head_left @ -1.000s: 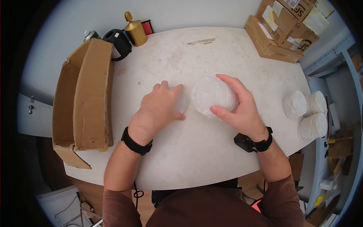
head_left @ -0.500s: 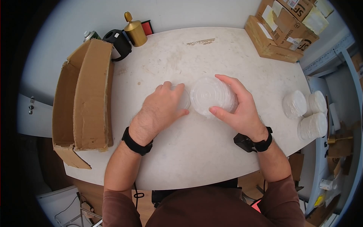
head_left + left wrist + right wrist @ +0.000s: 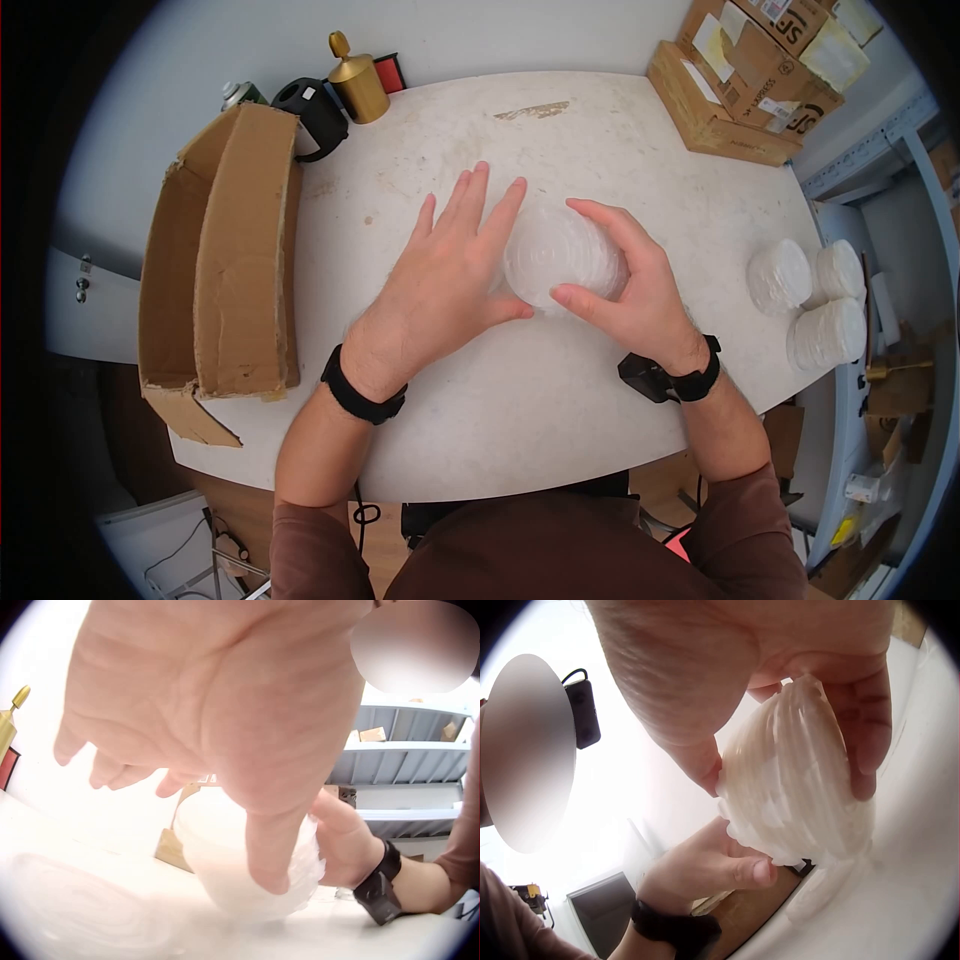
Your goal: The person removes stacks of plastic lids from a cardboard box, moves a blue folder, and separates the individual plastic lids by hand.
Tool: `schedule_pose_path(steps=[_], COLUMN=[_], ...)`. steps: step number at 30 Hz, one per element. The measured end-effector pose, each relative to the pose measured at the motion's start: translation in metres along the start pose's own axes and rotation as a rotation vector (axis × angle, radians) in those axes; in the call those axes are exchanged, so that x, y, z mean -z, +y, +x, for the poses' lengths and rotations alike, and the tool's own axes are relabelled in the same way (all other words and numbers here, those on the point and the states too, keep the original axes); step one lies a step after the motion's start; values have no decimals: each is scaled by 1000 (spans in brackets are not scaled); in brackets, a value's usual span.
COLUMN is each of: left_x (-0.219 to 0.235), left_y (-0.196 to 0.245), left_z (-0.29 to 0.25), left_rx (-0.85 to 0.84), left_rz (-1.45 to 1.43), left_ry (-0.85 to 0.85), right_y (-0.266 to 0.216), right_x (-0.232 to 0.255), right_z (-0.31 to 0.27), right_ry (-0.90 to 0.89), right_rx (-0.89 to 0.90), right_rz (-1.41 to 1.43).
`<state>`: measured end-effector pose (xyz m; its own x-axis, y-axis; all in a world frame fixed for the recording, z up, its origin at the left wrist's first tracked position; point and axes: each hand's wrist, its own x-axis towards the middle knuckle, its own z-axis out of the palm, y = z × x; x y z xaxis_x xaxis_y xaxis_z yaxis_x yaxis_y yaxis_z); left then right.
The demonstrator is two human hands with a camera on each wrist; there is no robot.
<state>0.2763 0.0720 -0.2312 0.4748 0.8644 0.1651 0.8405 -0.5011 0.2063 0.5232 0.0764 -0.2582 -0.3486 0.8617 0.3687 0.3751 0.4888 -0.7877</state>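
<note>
A stack of translucent round plastic lids [image 3: 555, 250] stands tilted over the middle of the table, its round face turned left and up. My right hand [image 3: 640, 280] grips it from the right, thumb on the near side and fingers on the far side; the right wrist view shows the ridged lid edges [image 3: 787, 772] between them. The left hand [image 3: 445, 265] is spread with straight fingers at the left of the stack, its thumb at the lower left rim. A flat translucent lid [image 3: 90, 907] lies on the table below the left palm, hidden by that hand in the head view.
An open cardboard box [image 3: 245, 250] stands along the left side, with a black container [image 3: 312, 115] and a gold canister [image 3: 360, 88] behind. Several wrapped white stacks [image 3: 828, 335] are at the right edge. Cardboard parcels [image 3: 750, 90] fill the back right corner.
The left hand has left the lid it covered at the left, straightened its fingers and shifted right to the stack. The right hand keeps its grip in nearly the same place.
</note>
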Motion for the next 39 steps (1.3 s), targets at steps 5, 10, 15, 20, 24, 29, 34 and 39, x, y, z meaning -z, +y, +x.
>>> schedule_pose_path(steps=[5,10,15,20,24,29,34,39], left_x=[7,13,15,15,14,12,18,30], left_y=[16,10,6,3,3,2,4,-6], left_z=[4,8,10,14,14,13,14,8], left_rx=[-135,-92,-72,0,26,34,32,51], left_rz=[-567,-586,-710,-857,-861,-876,-872,-523], left_ry=[-113,-126,-108,-154,-142,-69,90,160], right_y=[2,2,3,2,3,-1,0,4], right_x=[-2,-1,-2,-1,-1,0,-1,-1], right_z=[-1,-1,0,1,-1,-2,-2,-2], right_ry=[-27,-58,-54,-45,-36,-9,78,88], right_rx=[8,30,46,84,13,-90,-108,-93], right_rz=[87,117,157,142,159,167,204,146])
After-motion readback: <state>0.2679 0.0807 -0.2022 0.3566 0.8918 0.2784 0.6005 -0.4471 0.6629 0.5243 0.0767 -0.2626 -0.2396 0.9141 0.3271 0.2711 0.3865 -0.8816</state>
